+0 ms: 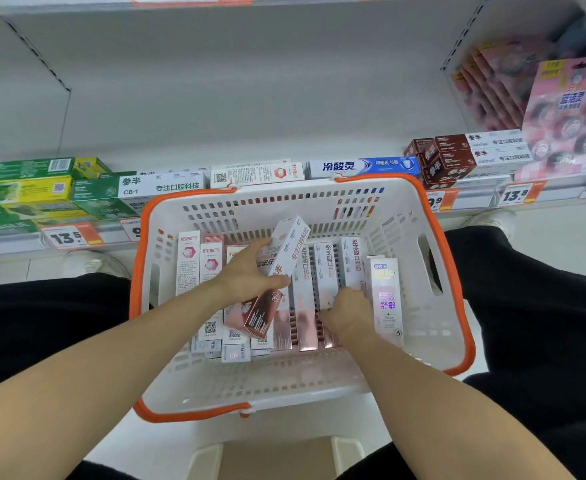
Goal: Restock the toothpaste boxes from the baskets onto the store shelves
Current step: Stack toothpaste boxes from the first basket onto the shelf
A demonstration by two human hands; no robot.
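Note:
A white basket with an orange rim (458, 258) sits between my knees, holding several toothpaste boxes (303, 299) laid side by side. My left hand (246, 271) grips a white and rose-gold toothpaste box (284, 258), tilted up out of the row. My right hand (348, 311) reaches down among the boxes at the right, its fingers curled around the lower end of a white box (326, 271); the fingertips are hidden. A holographic white box (387, 292) lies just right of that hand.
The low shelf (475, 202) behind the basket carries green and yellow boxes (25, 192) at left, white and blue boxes (361, 166) in the middle, brown boxes (451, 157) and pink packs (568, 116) at right. Price tags (70, 237) line its edge. A stool (277, 455) is below.

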